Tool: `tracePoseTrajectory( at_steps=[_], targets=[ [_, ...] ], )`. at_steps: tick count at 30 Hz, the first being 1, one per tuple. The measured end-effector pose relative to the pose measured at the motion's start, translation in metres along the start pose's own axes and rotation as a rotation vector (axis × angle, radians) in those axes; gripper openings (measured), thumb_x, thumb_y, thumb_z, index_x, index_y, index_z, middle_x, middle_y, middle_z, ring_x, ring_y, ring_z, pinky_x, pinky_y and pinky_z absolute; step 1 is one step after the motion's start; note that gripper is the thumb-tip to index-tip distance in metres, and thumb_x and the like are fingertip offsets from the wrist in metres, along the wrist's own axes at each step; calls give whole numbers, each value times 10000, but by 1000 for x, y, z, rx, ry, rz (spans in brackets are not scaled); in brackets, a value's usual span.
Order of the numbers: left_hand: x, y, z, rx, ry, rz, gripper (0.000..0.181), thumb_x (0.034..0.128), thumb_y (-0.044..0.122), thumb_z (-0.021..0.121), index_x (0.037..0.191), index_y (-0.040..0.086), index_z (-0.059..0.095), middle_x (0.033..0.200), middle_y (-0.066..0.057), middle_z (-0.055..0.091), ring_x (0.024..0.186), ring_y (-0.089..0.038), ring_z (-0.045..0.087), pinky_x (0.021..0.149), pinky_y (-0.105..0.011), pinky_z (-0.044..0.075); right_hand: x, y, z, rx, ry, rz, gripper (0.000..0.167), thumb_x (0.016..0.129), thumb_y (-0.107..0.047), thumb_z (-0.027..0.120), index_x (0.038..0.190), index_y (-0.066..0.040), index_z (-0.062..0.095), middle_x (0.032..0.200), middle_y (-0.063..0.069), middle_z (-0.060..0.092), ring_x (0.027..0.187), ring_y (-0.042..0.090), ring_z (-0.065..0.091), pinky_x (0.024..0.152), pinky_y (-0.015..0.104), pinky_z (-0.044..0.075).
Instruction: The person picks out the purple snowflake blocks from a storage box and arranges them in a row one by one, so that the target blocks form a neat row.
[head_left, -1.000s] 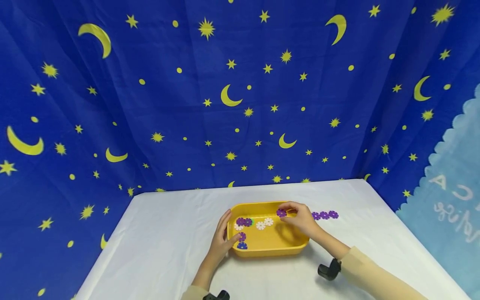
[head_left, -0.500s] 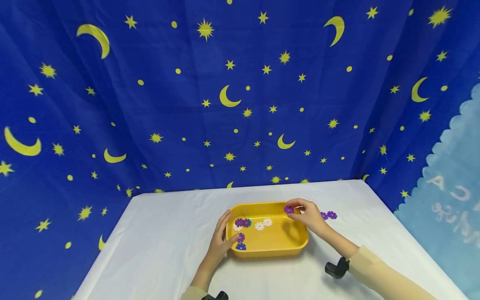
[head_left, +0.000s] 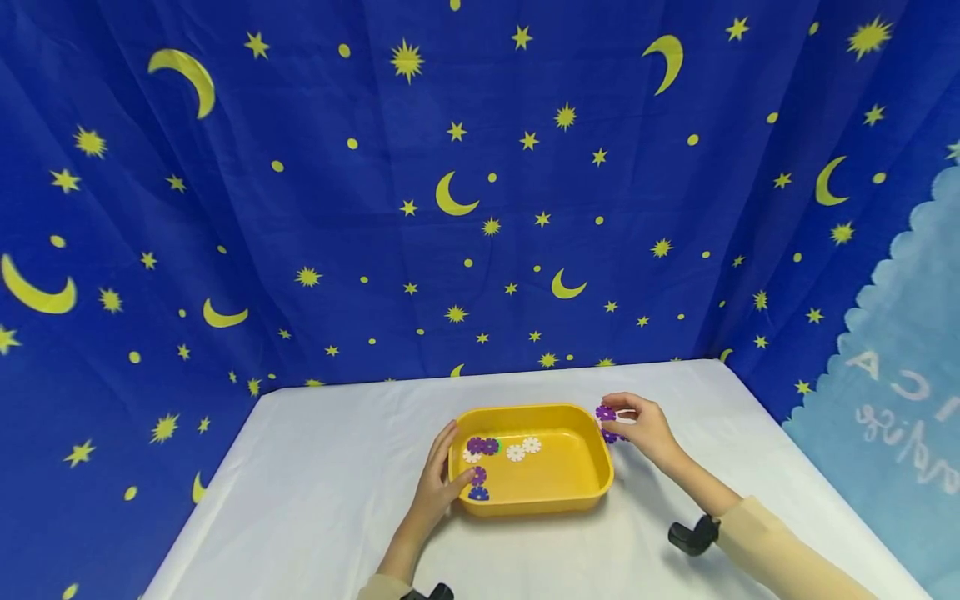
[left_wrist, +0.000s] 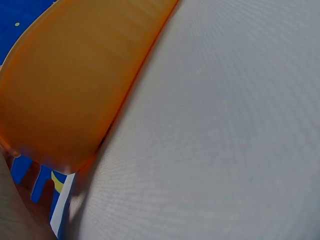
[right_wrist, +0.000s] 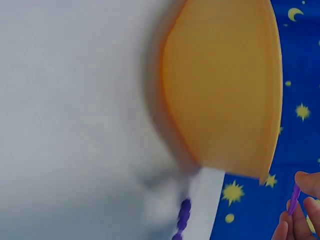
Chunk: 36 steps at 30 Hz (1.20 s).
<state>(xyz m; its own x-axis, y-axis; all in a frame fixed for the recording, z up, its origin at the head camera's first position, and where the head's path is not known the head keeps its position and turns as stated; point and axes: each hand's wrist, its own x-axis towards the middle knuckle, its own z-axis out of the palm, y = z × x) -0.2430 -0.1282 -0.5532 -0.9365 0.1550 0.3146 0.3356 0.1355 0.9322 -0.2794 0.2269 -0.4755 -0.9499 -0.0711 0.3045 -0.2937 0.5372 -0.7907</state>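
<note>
My right hand (head_left: 647, 427) pinches a purple snowflake disc (head_left: 605, 412) between thumb and fingers, just past the right rim of the yellow tray (head_left: 555, 471). The right wrist view shows the disc (right_wrist: 295, 198) edge-on. Below it on the cloth, joined purple discs (head_left: 610, 437) are mostly hidden by the hand; part of that row (right_wrist: 183, 215) shows in the right wrist view. My left hand (head_left: 433, 483) holds the tray's left side, thumb over the rim and fingers along the outside. Inside lie white discs (head_left: 515, 453), purple discs (head_left: 491, 447) and a blue disc (head_left: 478, 494).
A white cloth (head_left: 322, 475) covers the table. Blue curtains (head_left: 360, 208) with yellow moons and stars stand behind and at the sides. A light blue panel (head_left: 900, 367) with lettering hangs at the right.
The right hand has carried the purple disc from above the tray's right part to outside its right rim, by the purple row. The left hand stays on the tray.
</note>
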Motion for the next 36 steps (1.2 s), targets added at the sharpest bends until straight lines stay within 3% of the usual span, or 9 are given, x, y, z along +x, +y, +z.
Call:
tracePoseTrajectory(
  at_steps=[4,9,18,25,36],
  targets=[
    [-1,3,0,3,-2,-25,711,856,99,665,1482,126,329,1595,-75,205,1478,-275,175,1109,-95,149,0,13,-9,-19,32,17,351,773,-23,750,1102,51,650,1067,226,689,942,183,650,877,448,556],
    [-1,3,0,3,0,-19,721,854,98,665,1486,132,321,1597,-64,199,1476,-289,171,1114,-112,153,1,27,-20,-46,78,34,344,783,-32,743,1104,50,651,1076,227,687,888,-31,587,857,384,573],
    [0,3,-1,-14,4,-42,714,850,64,660,1482,124,331,1599,-58,199,1483,-273,164,1091,-71,146,0,48,-35,-84,122,76,358,789,-19,728,1123,72,636,1102,253,669,875,-113,528,818,199,561],
    [-5,37,-3,-29,-27,-43,705,855,7,633,1471,-15,292,1588,-179,169,1471,-304,151,1071,-45,149,-1,63,-44,-21,179,61,347,772,27,728,1089,129,629,1067,313,656,825,-148,527,740,88,521],
    [-6,37,-2,-14,-25,-34,698,863,16,627,1474,-5,291,1586,-173,176,1469,-327,159,1071,-54,161,-5,88,-53,-3,208,97,360,797,26,702,1116,156,598,1069,336,638,811,-176,515,695,15,465]
  ],
)
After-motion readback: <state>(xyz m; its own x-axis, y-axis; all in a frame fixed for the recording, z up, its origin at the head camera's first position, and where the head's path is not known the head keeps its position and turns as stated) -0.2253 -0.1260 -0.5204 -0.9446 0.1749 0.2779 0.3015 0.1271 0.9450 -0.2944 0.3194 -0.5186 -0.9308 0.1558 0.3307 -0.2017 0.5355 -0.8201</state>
